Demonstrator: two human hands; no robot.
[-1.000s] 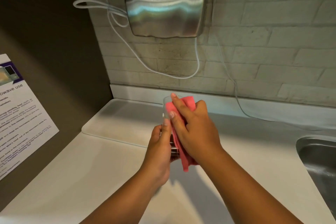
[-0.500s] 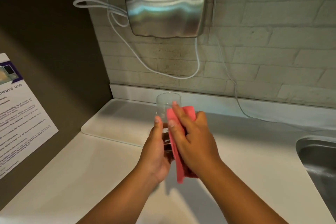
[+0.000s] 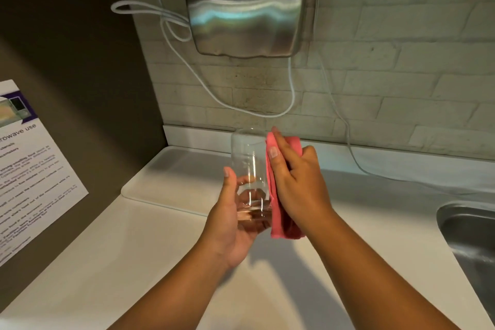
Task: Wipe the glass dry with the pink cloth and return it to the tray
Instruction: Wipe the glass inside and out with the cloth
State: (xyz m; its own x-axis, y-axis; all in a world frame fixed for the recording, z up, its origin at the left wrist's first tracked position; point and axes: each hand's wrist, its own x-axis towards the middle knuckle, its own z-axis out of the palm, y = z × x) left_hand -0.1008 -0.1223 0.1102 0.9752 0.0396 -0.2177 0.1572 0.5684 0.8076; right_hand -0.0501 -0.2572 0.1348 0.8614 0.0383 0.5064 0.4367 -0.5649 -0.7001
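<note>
A clear drinking glass (image 3: 247, 158) is held upright above the counter, its base cupped in my left hand (image 3: 233, 220). My right hand (image 3: 297, 182) presses a folded pink cloth (image 3: 277, 211) flat against the right side of the glass, fingers stretched up along it. The cloth hangs down below my right palm. Behind the glass, a white tray (image 3: 171, 177) lies on the counter against the back wall, with nothing on its visible part.
A steel hand dryer (image 3: 249, 11) with white cables hangs on the brick wall above. A steel sink (image 3: 471, 244) is set into the counter at the right. A printed notice (image 3: 29, 169) is stuck on the dark left wall.
The cloth has slid off the front of the glass to its right side, uncovering most of the glass. My left hand has shifted lower, to the base.
</note>
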